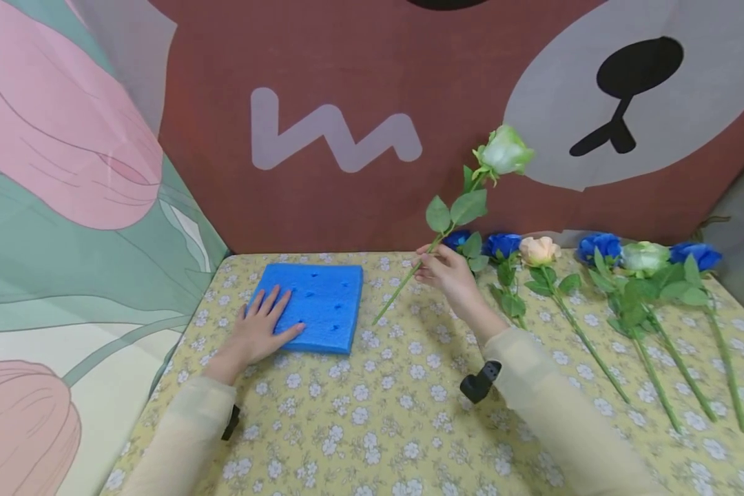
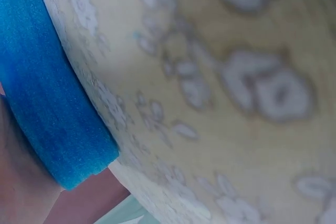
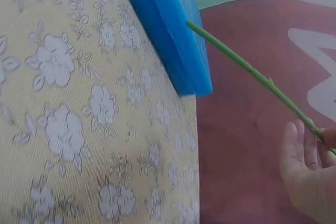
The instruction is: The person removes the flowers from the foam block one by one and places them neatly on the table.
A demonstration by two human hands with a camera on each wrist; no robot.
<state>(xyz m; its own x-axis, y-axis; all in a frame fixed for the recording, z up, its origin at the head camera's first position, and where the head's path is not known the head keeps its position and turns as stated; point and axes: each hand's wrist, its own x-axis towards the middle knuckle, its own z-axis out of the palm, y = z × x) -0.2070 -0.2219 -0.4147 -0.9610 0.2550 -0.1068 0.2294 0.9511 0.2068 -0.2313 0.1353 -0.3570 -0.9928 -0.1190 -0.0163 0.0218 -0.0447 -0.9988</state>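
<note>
My left hand (image 1: 259,333) lies with fingers spread on the left part of a blue foam block (image 1: 322,310), which has several small holes in its top. My right hand (image 1: 449,275) pinches the green stem of a pale green-white artificial rose (image 1: 503,150) between thumb and fingers. The rose is tilted, bloom up to the right, and the bare stem end points down toward the block's right side. In the right wrist view the stem (image 3: 236,59) overlaps the edge of the foam (image 3: 173,35). The left wrist view shows the block's blue side (image 2: 58,87) beside the hand.
Right of my right hand lie several artificial roses: blue ones (image 1: 600,248), a peach one (image 1: 539,251) and another pale green one (image 1: 645,257), blooms toward the back wall. A floral yellow cloth (image 1: 359,427) covers the table. A printed brown backdrop (image 1: 347,213) stands behind.
</note>
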